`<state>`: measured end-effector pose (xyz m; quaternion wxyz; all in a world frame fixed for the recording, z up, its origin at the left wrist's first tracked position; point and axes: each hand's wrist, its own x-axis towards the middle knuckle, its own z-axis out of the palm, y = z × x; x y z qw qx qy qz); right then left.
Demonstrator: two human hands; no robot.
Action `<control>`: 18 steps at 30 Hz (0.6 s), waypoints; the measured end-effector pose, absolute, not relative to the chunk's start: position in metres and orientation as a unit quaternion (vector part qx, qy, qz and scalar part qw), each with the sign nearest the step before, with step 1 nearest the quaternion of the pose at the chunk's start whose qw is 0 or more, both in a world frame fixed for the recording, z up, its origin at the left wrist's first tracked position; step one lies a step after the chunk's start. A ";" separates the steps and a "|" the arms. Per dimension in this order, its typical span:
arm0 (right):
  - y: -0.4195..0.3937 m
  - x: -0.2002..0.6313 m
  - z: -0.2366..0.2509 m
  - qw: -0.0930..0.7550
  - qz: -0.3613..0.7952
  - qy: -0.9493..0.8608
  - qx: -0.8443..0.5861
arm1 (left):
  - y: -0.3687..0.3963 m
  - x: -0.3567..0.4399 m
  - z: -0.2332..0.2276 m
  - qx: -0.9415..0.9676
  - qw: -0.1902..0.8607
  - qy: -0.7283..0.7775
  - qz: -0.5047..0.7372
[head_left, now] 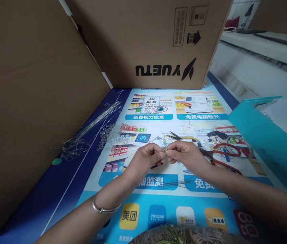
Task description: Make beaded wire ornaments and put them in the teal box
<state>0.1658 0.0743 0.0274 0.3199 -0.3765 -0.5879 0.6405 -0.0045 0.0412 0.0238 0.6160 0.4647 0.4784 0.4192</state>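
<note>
My left hand [148,157] and my right hand [187,157] meet over the printed mat, thumbs and forefingers pinched together. Between their fingertips is a small yellowish bead piece [164,149], mostly covered by the fingers. Just beyond the hands lie thin wires with a few clear beads [158,138]. Yellow-handled pliers [184,138] rest there with their jaws apart. To the left of my left hand spreads a pile of clear beads [114,135]. Red-handled scissors [226,149] lie beside my right hand, their blades partly behind it.
Cardboard panels [145,37] wall off the left and back. A bundle of thin wires [99,118] lies at left near a green disc [56,161]. Dark wire lengths [175,184] lie in front of the hands. A teal box [267,135] stands at right.
</note>
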 end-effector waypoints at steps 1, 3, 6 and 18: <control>0.074 0.165 0.026 0.321 0.643 -0.585 -0.376 | 0.041 -0.004 0.023 0.466 0.613 0.480 0.420; 0.073 0.164 0.025 0.321 0.646 -0.580 -0.378 | 0.040 -0.002 0.022 0.470 0.608 0.482 0.420; 0.076 0.165 0.030 0.300 0.639 -0.592 -0.387 | 0.042 -0.003 0.026 0.487 0.604 0.487 0.401; 0.038 0.185 0.059 -0.146 0.107 -0.959 -0.219 | 0.047 -0.062 0.075 0.863 0.254 0.431 -0.073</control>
